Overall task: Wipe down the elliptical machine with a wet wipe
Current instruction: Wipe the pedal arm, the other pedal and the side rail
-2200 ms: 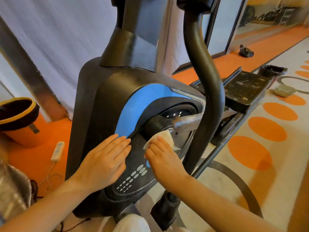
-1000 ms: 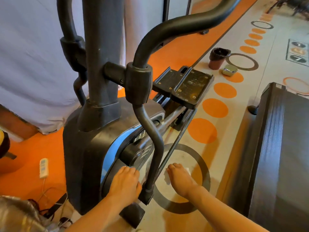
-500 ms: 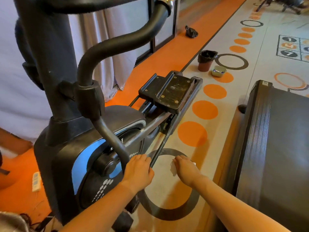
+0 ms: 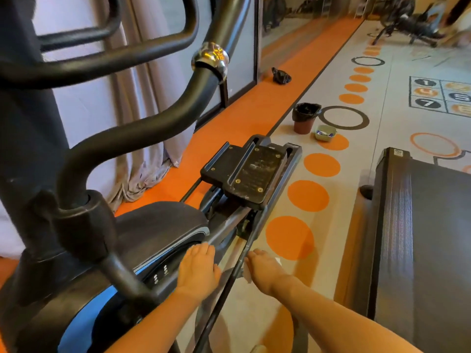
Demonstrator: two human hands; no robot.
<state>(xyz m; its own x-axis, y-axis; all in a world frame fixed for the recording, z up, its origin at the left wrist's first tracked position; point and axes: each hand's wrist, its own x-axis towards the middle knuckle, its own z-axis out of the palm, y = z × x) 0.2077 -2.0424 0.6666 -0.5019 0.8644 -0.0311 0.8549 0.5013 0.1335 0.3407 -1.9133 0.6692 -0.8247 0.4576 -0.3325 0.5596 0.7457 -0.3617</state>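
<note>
The black elliptical machine (image 4: 158, 225) with its blue trim fills the left of the head view, its curved handlebars high up and a scuffed foot pedal (image 4: 252, 171) in the middle. My left hand (image 4: 198, 270) rests flat on the machine's housing beside the crank arm. My right hand (image 4: 265, 270) holds a white wet wipe (image 4: 247, 273), only its edges showing under the fingers, just right of the thin black rail (image 4: 239, 266) that runs back to the pedal.
A black treadmill (image 4: 420, 238) stands close on the right. On the floor beyond the pedal sit a small bin with a black liner (image 4: 304, 118) and a small tray (image 4: 325, 133). A pale curtain (image 4: 132, 138) hangs along the left.
The view has risen from close to the flywheel cover to above the machine. My right hand left the crank hub with the wipe and now sits by the thin rail; both hands moved toward the pedal.
</note>
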